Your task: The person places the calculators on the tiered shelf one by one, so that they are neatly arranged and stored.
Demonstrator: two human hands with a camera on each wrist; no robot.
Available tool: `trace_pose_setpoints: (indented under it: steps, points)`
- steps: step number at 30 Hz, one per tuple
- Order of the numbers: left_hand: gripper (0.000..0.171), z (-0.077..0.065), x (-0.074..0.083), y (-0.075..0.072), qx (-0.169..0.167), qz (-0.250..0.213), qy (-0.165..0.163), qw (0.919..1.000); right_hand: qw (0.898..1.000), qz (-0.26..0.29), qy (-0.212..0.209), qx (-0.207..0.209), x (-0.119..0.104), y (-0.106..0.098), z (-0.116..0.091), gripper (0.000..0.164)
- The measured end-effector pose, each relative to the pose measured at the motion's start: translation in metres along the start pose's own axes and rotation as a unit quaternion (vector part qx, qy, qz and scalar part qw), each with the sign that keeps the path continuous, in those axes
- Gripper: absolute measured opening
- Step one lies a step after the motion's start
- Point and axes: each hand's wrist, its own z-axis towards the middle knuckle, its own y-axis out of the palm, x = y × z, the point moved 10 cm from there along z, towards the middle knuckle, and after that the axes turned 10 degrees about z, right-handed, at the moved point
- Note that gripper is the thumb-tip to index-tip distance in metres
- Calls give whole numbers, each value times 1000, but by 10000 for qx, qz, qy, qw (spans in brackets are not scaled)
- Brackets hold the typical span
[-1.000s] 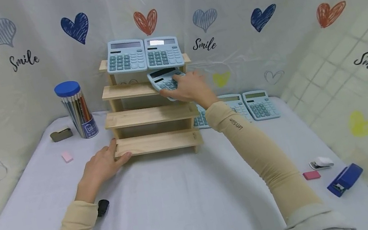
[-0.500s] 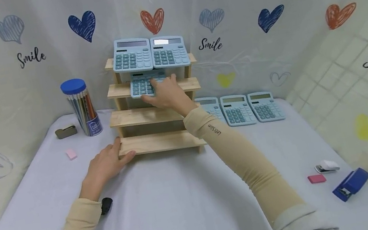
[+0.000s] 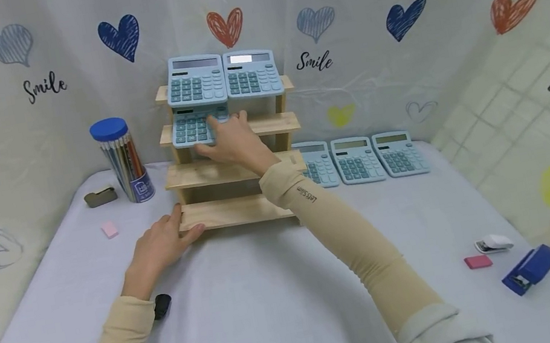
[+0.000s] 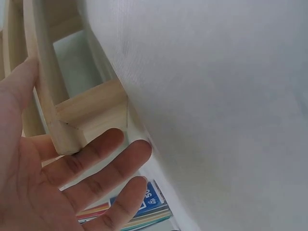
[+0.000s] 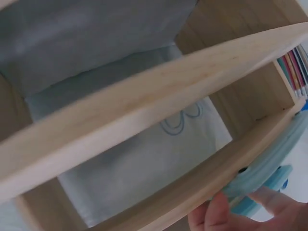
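My right hand (image 3: 233, 140) holds a light-blue calculator (image 3: 191, 128) by its right part, at the left end of the second shelf from the top of a wooden stepped rack (image 3: 230, 170). In the right wrist view, the fingers (image 5: 219, 211) are at the calculator's edge (image 5: 255, 175), beside a shelf board. Two more calculators (image 3: 195, 80) lean side by side on the top shelf. My left hand (image 3: 158, 248) rests at the left end of the bottom shelf. Its thumb lies along the board (image 4: 41, 72), and the other fingers (image 4: 113, 173) spread out straight past the end.
Three calculators (image 3: 356, 160) stand behind and right of the rack. At left are a pencil tub (image 3: 123, 161), a tape dispenser (image 3: 100, 197) and a pink eraser (image 3: 110, 229). At right lie a white stapler (image 3: 494, 244), a red eraser (image 3: 477, 262) and a blue stapler (image 3: 531, 269).
My right hand has brought the calculator leftward along the second shelf, from its right end to its left end, turning it straight. My left hand has stayed at the bottom shelf's end.
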Motion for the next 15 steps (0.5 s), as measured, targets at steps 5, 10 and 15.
trace_pose_setpoints:
  steps: [5, 10, 15]
  points:
    - [91, 0, 1, -1, -62, 9, -17, 10000, 9989, 382, 128, 243, 39, -7, -27, 83]
    - [93, 0, 2, -1, -89, -22, -3, 10000, 9950, 730, 478, 488, 117, -15, -55, 74]
    - [93, -2, 2, 0, -122, -35, -11, 9999, 9850, 1067, 1277, 452, 211, -9, -81, 76]
